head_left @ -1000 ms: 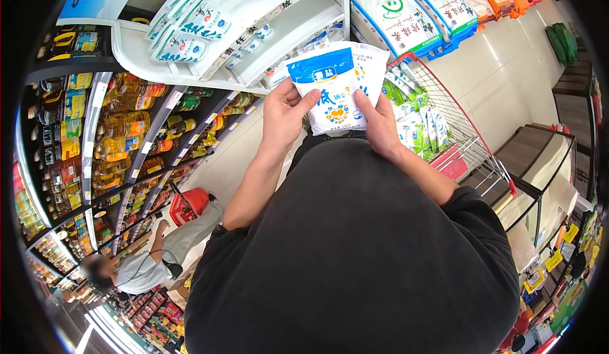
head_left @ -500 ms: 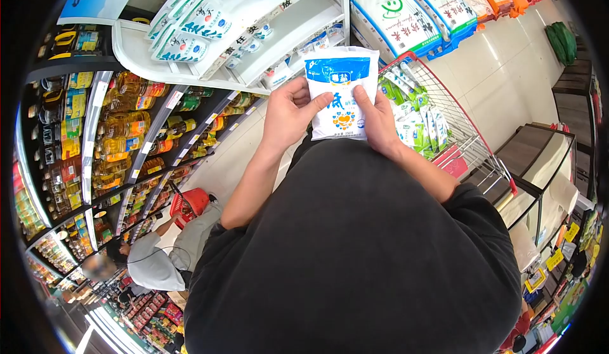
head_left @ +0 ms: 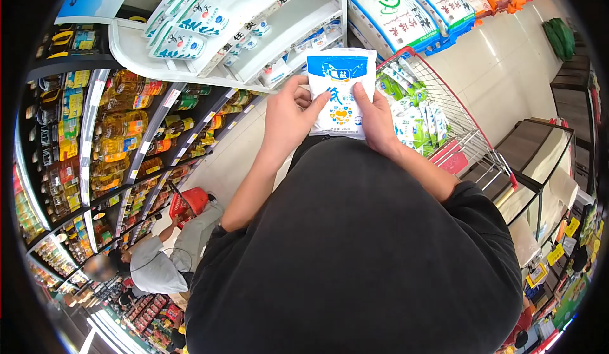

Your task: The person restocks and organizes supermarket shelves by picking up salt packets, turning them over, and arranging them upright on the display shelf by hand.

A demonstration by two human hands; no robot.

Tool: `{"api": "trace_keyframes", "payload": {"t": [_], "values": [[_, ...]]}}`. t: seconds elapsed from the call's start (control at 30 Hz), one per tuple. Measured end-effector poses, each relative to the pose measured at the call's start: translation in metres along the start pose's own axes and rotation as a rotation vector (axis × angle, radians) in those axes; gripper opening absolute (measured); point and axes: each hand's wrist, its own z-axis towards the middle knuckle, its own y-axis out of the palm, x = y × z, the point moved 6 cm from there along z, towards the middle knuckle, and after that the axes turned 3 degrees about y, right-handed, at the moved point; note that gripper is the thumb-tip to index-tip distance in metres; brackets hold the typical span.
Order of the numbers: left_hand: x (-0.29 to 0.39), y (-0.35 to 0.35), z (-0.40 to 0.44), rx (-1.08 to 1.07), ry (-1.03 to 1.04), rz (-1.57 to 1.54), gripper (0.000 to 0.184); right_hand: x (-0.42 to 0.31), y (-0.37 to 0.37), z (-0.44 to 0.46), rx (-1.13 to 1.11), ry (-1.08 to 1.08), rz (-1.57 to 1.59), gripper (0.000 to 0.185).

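Observation:
A white and blue bag of salt (head_left: 341,94) is held upright in front of my chest, its printed face toward me. My left hand (head_left: 290,116) grips its left edge, thumb on the front and fingers curled behind. On the right edge my right hand (head_left: 379,120) pinches it the same way, the fingers mostly hidden behind the bag. Just beyond the right hand stands a shopping cart (head_left: 466,122) with green and white packets (head_left: 415,116) in it.
A white display shelf (head_left: 143,59) with salt pouches (head_left: 190,24) is ahead on the left. Oil bottles (head_left: 120,125) fill the left shelves. Large rice sacks (head_left: 393,11) lie ahead right. A person (head_left: 155,268) with a red basket (head_left: 189,207) is at lower left.
The bag stays in both hands and has tilted slightly, so its lower print shows more clearly. The person with the basket has shifted a little.

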Motion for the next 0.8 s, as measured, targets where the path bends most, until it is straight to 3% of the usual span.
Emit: {"api": "trace_keyframes", "payload": {"t": [0.03, 0.1, 0.13, 0.17, 0.23, 0.27, 0.33, 0.47, 0.53, 0.57, 0.63, 0.67, 0.7, 0.77, 0.8], "values": [[0.0, 0.004, -0.005, -0.002, 0.002, -0.003, 0.05, 0.001, -0.003, 0.0, 0.016, -0.012, -0.014, 0.04], [0.009, 0.008, -0.015, 0.106, 0.186, 0.075, 0.077, 0.005, -0.009, 0.003, 0.02, -0.024, -0.048, 0.043], [0.009, 0.011, -0.016, 0.034, 0.128, 0.154, 0.099, 0.005, -0.01, 0.004, 0.022, -0.033, -0.08, 0.045], [0.008, 0.012, -0.019, 0.036, 0.128, 0.153, 0.099, 0.005, -0.011, 0.003, 0.021, -0.033, -0.082, 0.045], [0.02, 0.019, -0.025, 0.072, 0.346, 0.457, 0.112, -0.003, -0.006, -0.002, 0.009, -0.065, -0.136, 0.052], [0.022, 0.024, -0.026, 0.074, 0.346, 0.457, 0.112, -0.006, -0.004, -0.004, 0.007, -0.065, -0.138, 0.052], [0.022, 0.033, -0.026, 0.044, 0.286, 0.473, 0.129, -0.016, 0.007, -0.011, -0.041, -0.186, -0.313, 0.056], [0.011, 0.034, -0.018, 0.029, 0.374, 0.368, 0.132, -0.017, 0.011, -0.013, -0.058, -0.201, -0.271, 0.053], [0.002, 0.032, -0.012, -0.042, 0.285, 0.048, 0.117, -0.019, 0.009, -0.014, -0.062, -0.264, -0.358, 0.049], [-0.003, 0.028, -0.01, -0.041, 0.285, 0.048, 0.117, -0.019, 0.006, -0.012, -0.063, -0.264, -0.358, 0.049], [-0.032, 0.027, -0.006, -0.169, 0.033, -0.8, 0.102, -0.021, -0.001, -0.008, -0.037, -0.266, -0.333, 0.046], [-0.046, 0.023, -0.005, -0.227, -0.027, -1.042, 0.098, -0.027, -0.006, -0.009, 0.012, -0.283, -0.381, 0.045], [-0.043, 0.019, -0.008, -0.219, -0.029, -1.035, 0.098, -0.031, -0.005, -0.01, 0.005, -0.279, -0.373, 0.045], [-0.025, 0.009, -0.014, -0.325, 0.034, -1.422, 0.098, -0.036, -0.011, -0.008, 0.062, -0.256, -0.238, 0.044], [-0.025, 0.008, -0.014, -0.345, 0.058, -1.465, 0.094, -0.034, -0.015, -0.005, 0.063, -0.242, -0.235, 0.044]]}}
